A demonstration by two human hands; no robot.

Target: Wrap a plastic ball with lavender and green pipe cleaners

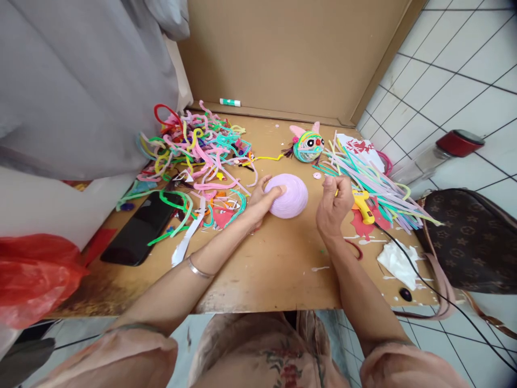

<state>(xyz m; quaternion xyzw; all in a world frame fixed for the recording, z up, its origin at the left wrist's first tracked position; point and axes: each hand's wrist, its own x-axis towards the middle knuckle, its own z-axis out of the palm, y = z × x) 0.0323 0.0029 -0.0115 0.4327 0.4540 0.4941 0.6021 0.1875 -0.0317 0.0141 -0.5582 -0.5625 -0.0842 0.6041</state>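
My left hand (pixel 259 202) grips a lilac ball (pixel 289 198) from its left side, the thumb lying over its top. Fine ring-like lines run round the ball, as if wound with strands. My right hand (pixel 334 205) is raised to the right of the ball and apart from it, fingers curled and thumb pressed against them. Whatever is in that pinch, if anything, cannot be made out. Just right of it lies a yellow glue gun (pixel 364 207). Behind the ball sits a decorated ball (pixel 308 146) with pink ears, googly eyes and a red nose.
A tangled heap of pipe cleaners (pixel 202 140) covers the back left, near a black phone (pixel 135 231). Straight pipe cleaners (pixel 374 180) spread at right beside a brown handbag (pixel 470 237). A black cord (pixel 420 275) crosses the right edge. A glue stick (pixel 230 102) lies at the back.
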